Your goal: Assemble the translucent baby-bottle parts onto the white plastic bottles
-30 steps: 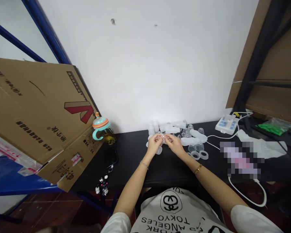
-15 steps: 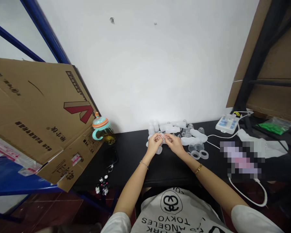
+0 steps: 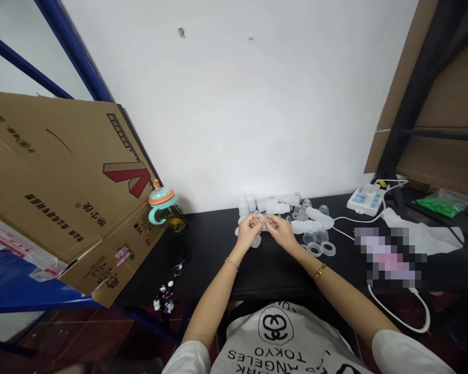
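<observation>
My left hand (image 3: 248, 232) and my right hand (image 3: 282, 234) meet above the black table, fingers closed in a pinch. Between the fingertips is a small clear plastic piece (image 3: 262, 220), with a curved edge like a ring; most of it is covered by the fingers. Under and around both hands lie several clear and frosted plastic parts. A milky white bottle-shaped piece (image 3: 308, 226) lies on its side right of my right hand. Clear dome-shaped pieces (image 3: 323, 210) are behind it, and a clear ring (image 3: 328, 248) lies flat in front.
A teal-lidded jug (image 3: 167, 213) and a dark phone (image 3: 178, 250) with a charm string are on the left, beside a big cardboard sheet (image 3: 62, 192). To the right are a white power strip (image 3: 365, 199), cables, a blurred-out object (image 3: 388, 257) and a bag of green pieces (image 3: 437, 205).
</observation>
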Available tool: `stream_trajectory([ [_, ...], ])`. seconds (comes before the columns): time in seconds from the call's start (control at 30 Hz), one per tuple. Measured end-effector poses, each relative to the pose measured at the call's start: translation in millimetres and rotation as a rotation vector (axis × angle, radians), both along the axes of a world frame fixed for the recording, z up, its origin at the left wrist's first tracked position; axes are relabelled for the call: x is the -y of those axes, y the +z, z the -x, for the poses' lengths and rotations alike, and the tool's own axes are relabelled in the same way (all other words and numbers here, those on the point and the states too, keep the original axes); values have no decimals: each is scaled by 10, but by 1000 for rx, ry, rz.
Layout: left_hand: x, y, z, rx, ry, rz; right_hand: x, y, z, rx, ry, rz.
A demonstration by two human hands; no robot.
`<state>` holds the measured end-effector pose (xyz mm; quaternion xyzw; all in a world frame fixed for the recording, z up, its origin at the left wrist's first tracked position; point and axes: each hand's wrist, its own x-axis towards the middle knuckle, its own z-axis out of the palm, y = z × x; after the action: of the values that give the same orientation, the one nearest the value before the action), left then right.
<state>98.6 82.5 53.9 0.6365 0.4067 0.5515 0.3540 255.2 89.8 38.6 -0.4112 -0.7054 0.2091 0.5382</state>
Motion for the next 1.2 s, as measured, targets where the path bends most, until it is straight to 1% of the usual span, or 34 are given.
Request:
stream_trajectory([
  [0.47,17,16,-3,-23,9,-7,-10,-16,-4,10,-1,9],
  [0.9,0,-9,5,-34,16,-11,-13,-15,-8,6,-11,-4],
  [1.2,23,13,-5,-52,34,-14,-23,-25,-6,10,7,26],
])
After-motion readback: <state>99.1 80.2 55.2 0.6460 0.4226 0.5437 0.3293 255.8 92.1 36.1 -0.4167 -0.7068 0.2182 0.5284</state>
